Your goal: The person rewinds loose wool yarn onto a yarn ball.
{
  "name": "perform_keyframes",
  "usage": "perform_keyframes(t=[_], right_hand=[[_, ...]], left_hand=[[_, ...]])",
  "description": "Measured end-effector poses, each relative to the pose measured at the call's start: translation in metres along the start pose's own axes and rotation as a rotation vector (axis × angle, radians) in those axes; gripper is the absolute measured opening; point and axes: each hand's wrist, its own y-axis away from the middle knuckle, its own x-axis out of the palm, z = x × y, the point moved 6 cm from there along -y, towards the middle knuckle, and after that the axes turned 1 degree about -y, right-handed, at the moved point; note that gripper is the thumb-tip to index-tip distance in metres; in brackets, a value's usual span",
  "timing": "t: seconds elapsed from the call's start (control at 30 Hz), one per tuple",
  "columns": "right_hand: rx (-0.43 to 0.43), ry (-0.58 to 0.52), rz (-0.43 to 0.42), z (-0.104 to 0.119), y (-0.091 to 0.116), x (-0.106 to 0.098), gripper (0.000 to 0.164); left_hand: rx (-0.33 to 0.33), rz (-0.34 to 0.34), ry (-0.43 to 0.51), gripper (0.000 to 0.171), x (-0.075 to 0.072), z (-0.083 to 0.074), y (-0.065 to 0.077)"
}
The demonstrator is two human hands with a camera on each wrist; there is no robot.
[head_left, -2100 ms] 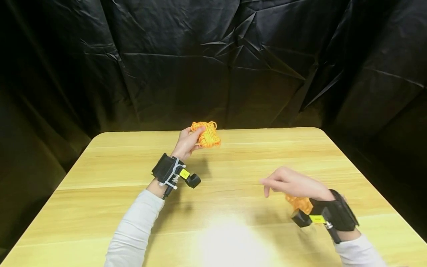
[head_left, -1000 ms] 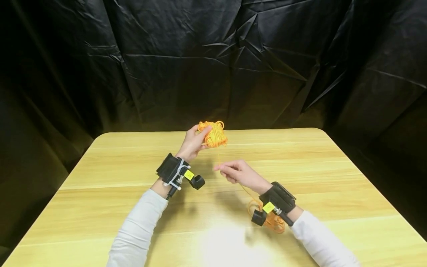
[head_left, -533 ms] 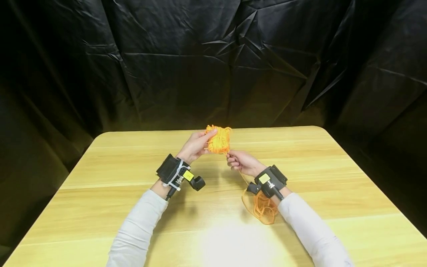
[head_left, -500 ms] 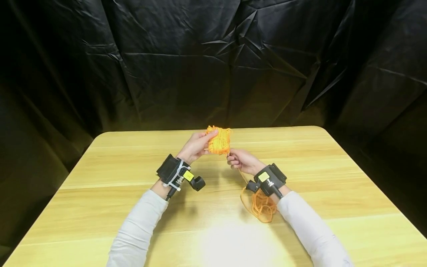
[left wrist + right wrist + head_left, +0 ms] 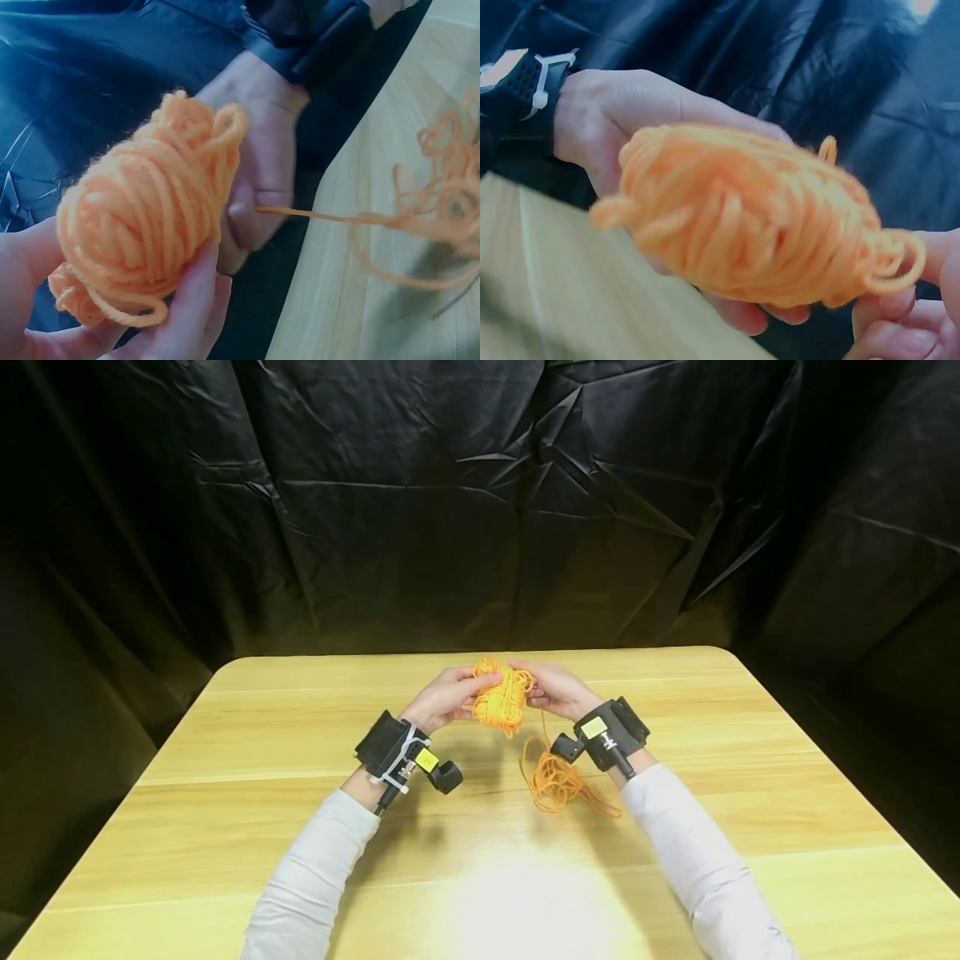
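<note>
An orange ball of yarn (image 5: pixel 502 700) is held up over the far part of the table. My left hand (image 5: pixel 444 697) grips its left side, thumb across the front. At its right end is my right hand (image 5: pixel 561 690), fingers curled round a yarn strand (image 5: pixel 330 216). That strand runs from the right fingers toward a loose tangle of yarn (image 5: pixel 558 781) under the right wrist. In the right wrist view, the ball (image 5: pixel 742 217) covers much of the left hand (image 5: pixel 641 105), and small loops stick out at both ends. The right fingertips (image 5: pixel 889 341) show beside one loop.
The wooden table (image 5: pixel 262 860) has rounded far corners, with a black sheet (image 5: pixel 420 552) hanging behind it. Both wrists carry black straps with small cameras (image 5: pixel 447 777). A bright glare lies on the table's front middle.
The right hand has come from the right side, pinched the strand, and risen to the ball's right end. The ball has shifted right and turned in the left hand. The tangle has been drawn leftward.
</note>
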Motion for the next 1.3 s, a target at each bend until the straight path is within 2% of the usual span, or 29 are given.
perform_keyframes(t=[0.13,0.23,0.43,0.53,0.63,0.8,1.07,1.3], right_hand=[[-0.038,0.190,-0.116,0.013,0.005,-0.004,0.022],[-0.093,0.339,-0.181,0.024,0.011,-0.002,0.027],[-0.308,0.695,-0.309,0.044,0.033,0.013,0.028],[-0.398,0.769,-0.318,0.047,0.044,0.022,0.026],[-0.446,0.772,-0.305,0.047,0.054,0.028,0.025],[-0.489,0.666,-0.221,0.038,0.067,0.038,0.024],[-0.394,0.454,-0.053,0.001,0.079,0.047,0.026],[-0.358,0.372,0.123,-0.027,0.078,0.050,0.030]], left_hand=[[0.002,0.004,-0.018,0.035,0.002,0.001,-0.001],[-0.011,-0.003,-0.028,0.034,0.004,0.003,-0.001],[-0.027,-0.074,-0.035,0.034,0.002,0.005,-0.002],[-0.024,-0.108,-0.041,0.034,0.001,0.004,-0.002],[-0.024,-0.130,-0.043,0.035,0.000,0.001,-0.002],[-0.018,-0.163,-0.013,0.038,-0.002,-0.002,-0.003],[0.010,-0.201,-0.004,0.041,-0.005,-0.006,-0.003],[0.022,-0.210,0.018,0.040,-0.004,-0.008,-0.003]])
